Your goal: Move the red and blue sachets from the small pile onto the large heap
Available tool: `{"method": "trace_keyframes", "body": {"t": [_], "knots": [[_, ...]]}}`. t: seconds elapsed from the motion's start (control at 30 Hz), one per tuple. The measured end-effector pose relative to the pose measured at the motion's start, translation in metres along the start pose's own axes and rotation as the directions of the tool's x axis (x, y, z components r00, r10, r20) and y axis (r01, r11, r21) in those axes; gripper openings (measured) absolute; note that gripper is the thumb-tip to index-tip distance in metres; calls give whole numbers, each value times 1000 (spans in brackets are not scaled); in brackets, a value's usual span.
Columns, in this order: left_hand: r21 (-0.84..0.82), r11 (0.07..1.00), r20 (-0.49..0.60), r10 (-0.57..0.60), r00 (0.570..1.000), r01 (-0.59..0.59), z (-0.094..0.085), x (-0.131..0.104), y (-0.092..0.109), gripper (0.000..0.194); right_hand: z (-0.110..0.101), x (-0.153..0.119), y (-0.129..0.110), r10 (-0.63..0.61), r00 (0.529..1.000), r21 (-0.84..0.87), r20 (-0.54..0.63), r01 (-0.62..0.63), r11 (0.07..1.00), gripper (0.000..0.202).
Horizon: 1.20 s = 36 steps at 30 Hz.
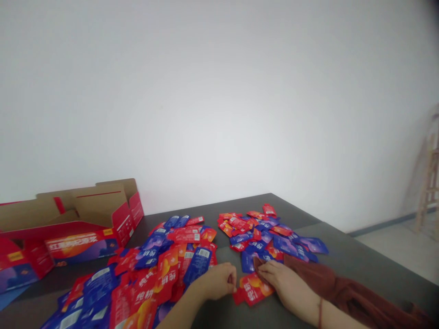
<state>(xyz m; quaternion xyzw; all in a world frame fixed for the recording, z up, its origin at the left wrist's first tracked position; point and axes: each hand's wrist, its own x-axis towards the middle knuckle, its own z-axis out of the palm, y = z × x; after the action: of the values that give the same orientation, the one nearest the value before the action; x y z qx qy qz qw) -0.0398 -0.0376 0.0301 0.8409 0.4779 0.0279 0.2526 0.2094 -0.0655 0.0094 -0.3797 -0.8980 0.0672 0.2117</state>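
Note:
A red and orange pouch (253, 289) lies flat on the dark table in front of me. My left hand (221, 279) is closed, its fingertips pinching the narrow left end of that pouch. Over the pouch's right side, my right hand (286, 284) presses down with a brown cloth (329, 281) gripped under its fingers. The rest of the cloth trails right along the table, partly behind my right forearm. Just beyond my hands sits a loose heap of red and blue pouches (286, 245). A larger pouch pile (147, 274) spreads beside my left forearm.
Open red and blue cardboard boxes (92, 244) stand at the left of the table (346, 256). A pale wall (219, 100) rises behind it. The table's right edge runs diagonally, with floor beyond it. A wooden rack (428, 183) stands at far right.

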Motion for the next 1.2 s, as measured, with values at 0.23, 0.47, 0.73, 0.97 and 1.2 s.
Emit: {"method": "trace_keyframes", "body": {"t": [0.23,0.47,0.73,0.97,1.2], "knots": [[22,1000,-14,4,1000,-4,1,3,2,7,37,18,-14,-6,1000,-214,12,8,977,37],[20,999,-61,30,998,-29,3,0,-2,6,22,7,-7,-151,987,7,51,151,989,44],[19,1000,-18,14,1000,-14,-1,1,2,5,-20,-44,14,-111,989,98,96,102,990,45],[63,998,-6,-7,1000,7,-1,1,7,8,-18,-10,-29,-394,911,184,123,369,911,42],[63,998,-47,-10,999,13,3,0,3,9,-15,0,-34,-390,911,179,135,365,914,39]]}}
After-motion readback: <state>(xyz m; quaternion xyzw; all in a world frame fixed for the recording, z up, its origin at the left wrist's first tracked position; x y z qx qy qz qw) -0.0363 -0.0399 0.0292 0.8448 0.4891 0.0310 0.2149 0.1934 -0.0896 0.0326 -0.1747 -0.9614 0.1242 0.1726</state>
